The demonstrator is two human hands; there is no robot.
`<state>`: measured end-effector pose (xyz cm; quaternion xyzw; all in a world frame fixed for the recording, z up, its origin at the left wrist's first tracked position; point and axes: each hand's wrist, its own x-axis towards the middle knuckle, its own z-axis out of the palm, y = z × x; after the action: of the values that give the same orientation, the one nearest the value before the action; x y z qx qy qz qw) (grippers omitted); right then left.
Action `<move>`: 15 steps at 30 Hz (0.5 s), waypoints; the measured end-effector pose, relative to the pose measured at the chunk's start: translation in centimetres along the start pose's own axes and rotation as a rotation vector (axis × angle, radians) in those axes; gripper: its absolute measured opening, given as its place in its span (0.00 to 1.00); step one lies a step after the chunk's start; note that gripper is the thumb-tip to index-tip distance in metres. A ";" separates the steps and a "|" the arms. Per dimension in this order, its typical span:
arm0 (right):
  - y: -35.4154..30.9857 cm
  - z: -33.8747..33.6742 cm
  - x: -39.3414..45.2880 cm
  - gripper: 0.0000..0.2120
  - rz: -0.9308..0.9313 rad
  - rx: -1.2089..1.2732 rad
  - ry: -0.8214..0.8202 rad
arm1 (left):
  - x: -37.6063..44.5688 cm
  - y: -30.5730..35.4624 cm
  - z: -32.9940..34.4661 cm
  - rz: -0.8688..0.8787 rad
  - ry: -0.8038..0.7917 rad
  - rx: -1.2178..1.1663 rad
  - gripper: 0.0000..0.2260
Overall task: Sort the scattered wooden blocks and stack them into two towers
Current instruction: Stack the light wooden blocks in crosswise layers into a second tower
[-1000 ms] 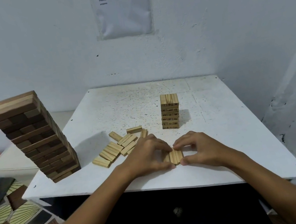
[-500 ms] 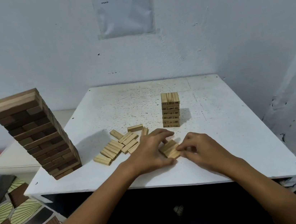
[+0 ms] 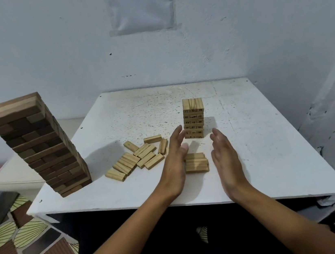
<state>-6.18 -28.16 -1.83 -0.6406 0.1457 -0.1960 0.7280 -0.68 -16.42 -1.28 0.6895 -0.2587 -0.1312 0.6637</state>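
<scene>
Head-worn view, forward and downward

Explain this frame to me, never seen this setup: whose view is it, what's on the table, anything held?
There is no robot here. A camera worn on a person's head looks forward and down at their two bare hands. The left hand and right hand are both open, palms facing each other on either side of a small set of three light blocks lying side by side; nothing is held. On the white table stand a tall dark tower at the left edge and a short light tower with numbered block ends. Loose light blocks lie scattered between them.
</scene>
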 end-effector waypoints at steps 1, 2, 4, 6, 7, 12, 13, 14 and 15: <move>0.1 0.3 0.0 0.31 0.016 0.044 0.002 | 0.0 -0.2 0.4 -0.023 0.021 -0.045 0.27; 0.0 0.6 -0.1 0.34 0.035 0.083 0.000 | -0.1 -0.3 0.8 -0.043 0.040 -0.093 0.29; -0.3 1.3 -0.2 0.37 0.058 0.119 -0.007 | 0.0 -0.5 1.4 -0.070 0.073 -0.141 0.29; -0.4 1.7 -0.2 0.37 0.048 0.110 -0.007 | -0.1 -0.7 1.8 -0.076 0.094 -0.143 0.25; -0.3 1.8 -0.3 0.36 0.042 0.099 -0.007 | -0.1 -0.7 1.9 -0.077 0.098 -0.147 0.24; -0.2 1.4 -0.1 0.26 0.016 -0.013 0.011 | 0.0 -0.6 1.3 -0.057 0.041 -0.055 0.27; -0.5 1.0 0.0 0.25 -0.015 -0.079 0.016 | 0.0 -0.3 0.7 -0.022 0.030 0.036 0.26; -0.7 0.3 0.2 0.25 -0.068 -0.167 0.013 | -0.1 0.0 0.0 0.025 0.025 0.142 0.25; -0.9 -0.5 0.6 0.25 -0.129 -0.281 -0.013 | 0.0 0.2 -0.8 0.069 0.014 0.247 0.26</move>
<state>-5.96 -29.00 -1.00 -0.7455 0.1257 -0.2159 0.6179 -0.31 -15.76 -1.03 0.7577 -0.2918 -0.0705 0.5795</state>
